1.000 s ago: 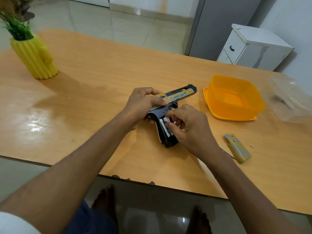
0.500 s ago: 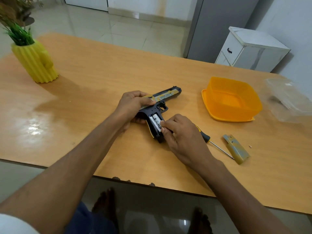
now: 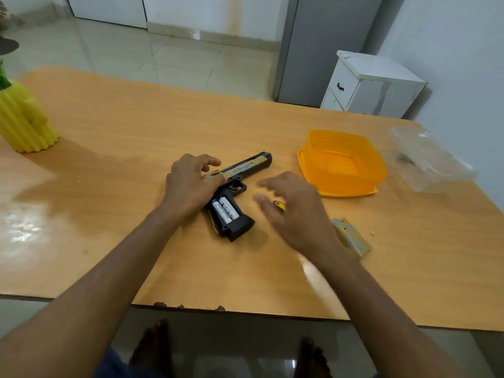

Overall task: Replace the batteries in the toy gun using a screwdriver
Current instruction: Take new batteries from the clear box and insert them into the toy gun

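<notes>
The black and yellow toy gun lies flat on the wooden table, barrel pointing right and away. Its grip is uncovered and two white batteries sit in it. My left hand rests on the rear of the gun with loosely bent fingers. My right hand, blurred, hovers to the right of the grip with fingers spread and holds nothing. Under it shows the yellow end of the screwdriver. The battery cover lies on the table right of that hand, with a tiny screw beside it.
An orange plastic tub stands on its lid at the right. A clear plastic container sits near the far right edge. A yellow cactus-shaped pot stands at the left. The table's front edge runs close below my forearms.
My right hand has let go of the grip and moved right, off the gun. The gun now lies flat with both batteries showing. The camera has shifted slightly.
</notes>
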